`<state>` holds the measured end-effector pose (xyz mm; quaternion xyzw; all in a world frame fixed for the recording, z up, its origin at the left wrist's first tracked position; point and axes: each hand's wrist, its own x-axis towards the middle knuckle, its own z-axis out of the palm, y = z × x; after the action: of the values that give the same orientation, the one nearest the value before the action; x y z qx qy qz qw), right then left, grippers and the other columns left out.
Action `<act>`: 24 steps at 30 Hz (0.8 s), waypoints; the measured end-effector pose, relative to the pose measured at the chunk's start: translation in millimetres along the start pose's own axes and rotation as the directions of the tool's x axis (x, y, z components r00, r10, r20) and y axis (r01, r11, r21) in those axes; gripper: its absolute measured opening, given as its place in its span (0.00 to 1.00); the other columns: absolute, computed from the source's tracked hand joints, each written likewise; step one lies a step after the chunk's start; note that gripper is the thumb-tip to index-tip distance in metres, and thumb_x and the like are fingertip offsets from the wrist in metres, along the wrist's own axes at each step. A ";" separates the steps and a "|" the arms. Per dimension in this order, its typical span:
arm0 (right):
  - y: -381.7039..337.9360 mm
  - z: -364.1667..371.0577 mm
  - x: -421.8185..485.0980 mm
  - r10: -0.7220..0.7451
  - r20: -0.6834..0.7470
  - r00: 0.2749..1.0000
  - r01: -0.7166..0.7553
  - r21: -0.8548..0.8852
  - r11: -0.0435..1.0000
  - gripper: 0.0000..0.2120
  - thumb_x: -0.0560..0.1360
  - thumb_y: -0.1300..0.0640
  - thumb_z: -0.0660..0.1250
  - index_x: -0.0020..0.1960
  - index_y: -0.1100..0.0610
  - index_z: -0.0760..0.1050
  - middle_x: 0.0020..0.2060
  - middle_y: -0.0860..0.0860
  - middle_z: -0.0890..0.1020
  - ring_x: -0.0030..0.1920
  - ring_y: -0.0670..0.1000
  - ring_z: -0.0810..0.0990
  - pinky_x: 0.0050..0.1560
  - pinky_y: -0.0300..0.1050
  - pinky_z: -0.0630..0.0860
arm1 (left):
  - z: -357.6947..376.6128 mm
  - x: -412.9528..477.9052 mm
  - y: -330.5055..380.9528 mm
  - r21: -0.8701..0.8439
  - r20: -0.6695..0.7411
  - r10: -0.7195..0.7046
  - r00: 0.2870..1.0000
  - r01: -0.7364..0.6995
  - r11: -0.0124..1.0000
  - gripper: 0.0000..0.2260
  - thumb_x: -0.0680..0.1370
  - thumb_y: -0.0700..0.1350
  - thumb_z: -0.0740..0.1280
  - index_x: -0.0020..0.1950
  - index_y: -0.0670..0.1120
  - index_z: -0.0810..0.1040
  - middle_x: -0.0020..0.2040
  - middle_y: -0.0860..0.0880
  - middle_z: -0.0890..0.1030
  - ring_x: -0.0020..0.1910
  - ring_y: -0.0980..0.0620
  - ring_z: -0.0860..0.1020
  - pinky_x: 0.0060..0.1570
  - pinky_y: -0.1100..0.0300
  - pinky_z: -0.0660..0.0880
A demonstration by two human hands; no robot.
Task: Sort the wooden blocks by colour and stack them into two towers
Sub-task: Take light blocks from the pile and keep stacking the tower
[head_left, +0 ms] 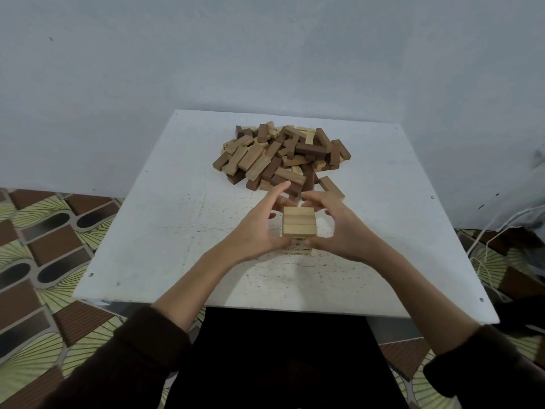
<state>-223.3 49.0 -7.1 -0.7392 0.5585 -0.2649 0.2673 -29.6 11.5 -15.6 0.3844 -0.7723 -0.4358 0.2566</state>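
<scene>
Tower (299,224): your light blocks stand stacked on the table (153,231), near the front edge; the top layer shows three blocks side by side.
Left hand (259,228): fingers spread, cupped round the tower's left side, thumb at its lower front.
Right hand (339,228): fingers likewise apart, cupped round the right side (whether your palms press the wood, I cannot tell).
Pile (280,156): mixed light and dark blocks heaped just behind your hands.
Writing: faint dark marks on the tower's lower blocks, too blurred to read.
Sleeves: dark.
</scene>
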 end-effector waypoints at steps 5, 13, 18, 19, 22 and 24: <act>-1.5 2.9 2.5 -0.013 0.001 1.000 0.013 0.004 1.000 0.35 0.65 0.59 0.77 0.68 0.53 0.65 0.55 0.44 0.71 0.58 0.48 0.70 0.56 0.31 0.64 | 1.1 0.9 -1.7 -0.007 -0.003 0.003 1.000 -0.003 1.000 0.42 0.69 0.42 0.76 0.76 0.48 0.55 0.56 0.60 0.72 0.59 0.65 0.71 0.63 0.66 0.65; -3.2 3.2 1.7 -0.033 -0.020 0.999 0.034 0.037 0.999 0.33 0.65 0.59 0.77 0.67 0.54 0.67 0.53 0.39 0.71 0.57 0.48 0.71 0.57 0.33 0.66 | 1.6 1.7 -3.4 0.003 -0.007 -0.007 1.000 0.007 1.000 0.43 0.69 0.43 0.77 0.76 0.49 0.55 0.56 0.63 0.71 0.58 0.70 0.69 0.56 0.78 0.63; -1.3 3.7 2.5 -0.015 -0.014 1.000 0.016 0.040 0.999 0.33 0.66 0.58 0.77 0.67 0.51 0.66 0.53 0.38 0.71 0.57 0.47 0.70 0.55 0.30 0.66 | 1.3 2.2 -4.7 0.011 -0.005 -0.012 1.000 0.012 1.000 0.42 0.69 0.42 0.76 0.76 0.49 0.55 0.55 0.63 0.71 0.57 0.72 0.69 0.55 0.78 0.63; -0.8 3.7 2.7 -0.010 -0.011 1.000 0.011 0.040 0.999 0.33 0.66 0.58 0.77 0.66 0.50 0.66 0.53 0.37 0.70 0.57 0.46 0.70 0.54 0.29 0.65 | 1.6 2.3 -5.7 0.012 -0.009 -0.015 1.000 0.016 1.000 0.42 0.69 0.42 0.76 0.76 0.49 0.55 0.55 0.63 0.71 0.57 0.71 0.69 0.55 0.79 0.63; -1.5 4.3 2.5 0.003 -0.007 1.000 -0.002 0.042 0.999 0.32 0.66 0.58 0.77 0.65 0.47 0.64 0.52 0.35 0.69 0.57 0.45 0.69 0.54 0.28 0.66 | 2.5 1.3 -6.0 0.003 -0.010 -0.025 1.000 0.025 1.000 0.42 0.69 0.42 0.76 0.76 0.48 0.55 0.55 0.61 0.71 0.58 0.66 0.71 0.56 0.77 0.64; -1.8 4.1 1.6 0.014 -0.003 1.000 -0.014 0.062 0.998 0.35 0.66 0.56 0.77 0.67 0.50 0.64 0.54 0.38 0.70 0.58 0.44 0.69 0.57 0.32 0.67 | 3.3 0.2 -5.0 -0.026 -0.002 -0.021 1.000 0.021 0.999 0.44 0.68 0.45 0.77 0.76 0.48 0.55 0.59 0.58 0.72 0.62 0.62 0.69 0.59 0.72 0.63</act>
<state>-218.9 48.3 -8.7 -0.7261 0.5559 -0.2815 0.2908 -30.2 11.3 -21.6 0.3897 -0.7621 -0.4480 0.2580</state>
